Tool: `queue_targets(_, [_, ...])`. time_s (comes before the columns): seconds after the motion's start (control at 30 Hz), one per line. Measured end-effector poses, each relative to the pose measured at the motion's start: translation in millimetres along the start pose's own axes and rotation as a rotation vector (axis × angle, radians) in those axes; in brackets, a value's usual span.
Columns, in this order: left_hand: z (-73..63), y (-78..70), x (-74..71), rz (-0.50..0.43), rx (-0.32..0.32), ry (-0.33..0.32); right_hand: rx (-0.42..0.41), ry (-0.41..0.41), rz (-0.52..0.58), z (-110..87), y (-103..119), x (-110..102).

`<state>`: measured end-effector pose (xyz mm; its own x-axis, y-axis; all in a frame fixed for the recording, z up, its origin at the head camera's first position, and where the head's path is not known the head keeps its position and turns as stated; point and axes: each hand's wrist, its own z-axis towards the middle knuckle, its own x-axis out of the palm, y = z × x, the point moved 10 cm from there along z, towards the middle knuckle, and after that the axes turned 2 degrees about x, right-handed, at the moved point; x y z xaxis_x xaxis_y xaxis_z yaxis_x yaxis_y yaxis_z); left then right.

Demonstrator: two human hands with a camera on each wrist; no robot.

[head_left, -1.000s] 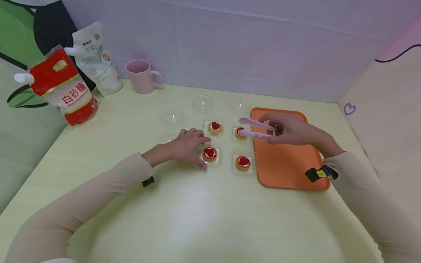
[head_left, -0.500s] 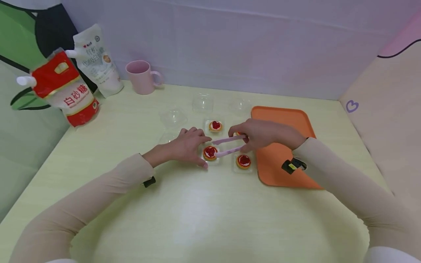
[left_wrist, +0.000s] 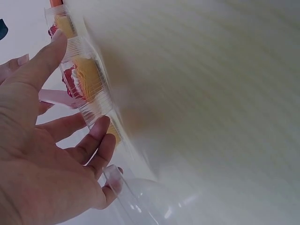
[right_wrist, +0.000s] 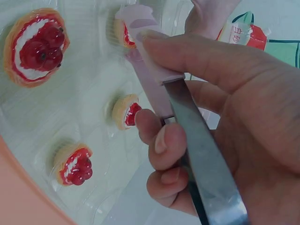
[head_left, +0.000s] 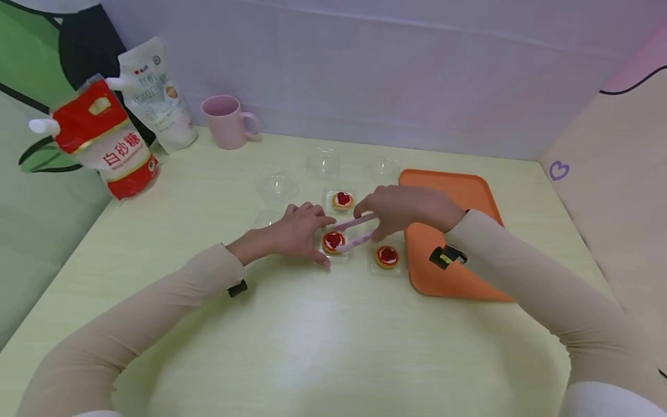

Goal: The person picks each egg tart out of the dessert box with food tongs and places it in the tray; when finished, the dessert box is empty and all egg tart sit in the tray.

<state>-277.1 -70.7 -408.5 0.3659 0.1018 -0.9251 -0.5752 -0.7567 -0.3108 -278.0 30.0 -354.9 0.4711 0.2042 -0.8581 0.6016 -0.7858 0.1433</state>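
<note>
In the head view, my left hand (head_left: 299, 234) spans a clear plastic box base (head_left: 341, 256), thumb on the near side and fingers on the far side. A small tart (head_left: 331, 241) with red fruit and white cream sits in it. Seen from the left wrist, the fingertips touch the box's ridged edge. My right hand (head_left: 403, 209) grips pink-tipped metal tongs (right_wrist: 171, 91). The tong tips stand apart on either side of that tart; whether both touch it cannot be made out. Another boxed tart (head_left: 387, 256) lies to the right, and one (head_left: 342, 200) behind.
An orange tray (head_left: 443, 278) lies at the right, partly under the right arm. Clear domed lids (head_left: 323, 163) stand behind the tarts. At the back left are a pink mug (head_left: 225, 124), a red-and-white sugar bag (head_left: 112, 145) and a white pouch (head_left: 158, 98).
My right hand has brought the tongs left from the far-right tart to the tart by my left hand, their tips now around it. The left hand has stayed in place.
</note>
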Motion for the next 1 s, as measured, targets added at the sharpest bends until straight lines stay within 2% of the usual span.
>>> queue_targets(0.13, [-0.3, -0.5, 0.8, -0.001, 0.004, 0.001, 0.044, 0.025, 0.0, 1.1, 1, 2])
queue_targets(0.3, [-0.6, -1.4, -0.3, -0.001, 0.008, -0.005, 0.04, 0.037, -0.009, -5.4, 1, -3])
queue_targets(0.47, [-1.2, -1.3, -0.6, -0.002, 0.005, -0.012, 0.025, 0.036, 0.07, -14.6, -6, -13])
queue_targets(0.63, [-1.0, -3.5, -0.6, -0.014, 0.01, -0.015, -0.067, -0.039, 0.245, -21.3, -14, -22])
queue_targets(0.77, [-1.0, -3.8, 0.1, -0.02, 0.009, -0.009, -0.123, -0.117, 0.468, -22.9, -22, -22])
queue_targets(1.0, [-0.8, -1.9, -0.6, -0.02, 0.007, -0.014, -0.071, -0.24, 0.804, -14.8, -34, 0])
